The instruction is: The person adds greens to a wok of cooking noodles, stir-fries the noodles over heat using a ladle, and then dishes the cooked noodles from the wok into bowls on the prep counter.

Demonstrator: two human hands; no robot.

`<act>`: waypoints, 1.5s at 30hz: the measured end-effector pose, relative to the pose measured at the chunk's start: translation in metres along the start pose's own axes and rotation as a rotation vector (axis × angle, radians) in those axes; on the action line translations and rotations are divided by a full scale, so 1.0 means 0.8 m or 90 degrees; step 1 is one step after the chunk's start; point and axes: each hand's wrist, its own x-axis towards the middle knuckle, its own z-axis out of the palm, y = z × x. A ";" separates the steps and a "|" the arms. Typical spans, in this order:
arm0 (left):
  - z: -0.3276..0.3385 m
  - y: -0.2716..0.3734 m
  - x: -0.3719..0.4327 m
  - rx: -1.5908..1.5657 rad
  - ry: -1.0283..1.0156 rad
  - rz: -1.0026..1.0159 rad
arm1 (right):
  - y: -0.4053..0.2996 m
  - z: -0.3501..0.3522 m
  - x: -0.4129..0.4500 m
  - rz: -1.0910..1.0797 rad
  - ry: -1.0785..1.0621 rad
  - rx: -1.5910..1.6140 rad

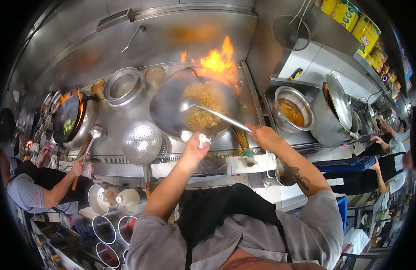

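Observation:
A large dark wok (164, 101) on the range before me holds noodles (206, 98) with paler pieces among them. Tall flames (221, 62) rise at its far right rim. At the near rim, my left hand (195, 150) grips a folded white cloth (204, 140); any wok handle beneath it is hidden. My right hand (264, 135) is closed around the long handle of a metal wok ladle (221, 116), which reaches left over the noodles. The ladle's bowl (186, 105) is blurred, above the left part of the wok.
A perforated strainer (141, 139) lies left of the wok, near a metal pot (124, 89). A bamboo brush (243, 140) rests by the front edge. Right are a bowl of brown liquid (291, 109) and a stockpot (324, 123). One co-worker (51, 189) cooks at left; another (380, 175) holds a blue tray.

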 end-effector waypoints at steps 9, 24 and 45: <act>0.037 0.009 -0.051 0.003 0.066 0.004 | -0.026 -0.103 -0.031 0.035 -0.247 0.277; -0.052 0.006 0.014 0.028 -0.047 0.065 | -0.023 -0.035 0.010 -0.018 0.024 0.036; -0.093 -0.024 0.006 0.589 -0.065 0.477 | -0.005 -0.048 0.018 0.014 0.058 -0.049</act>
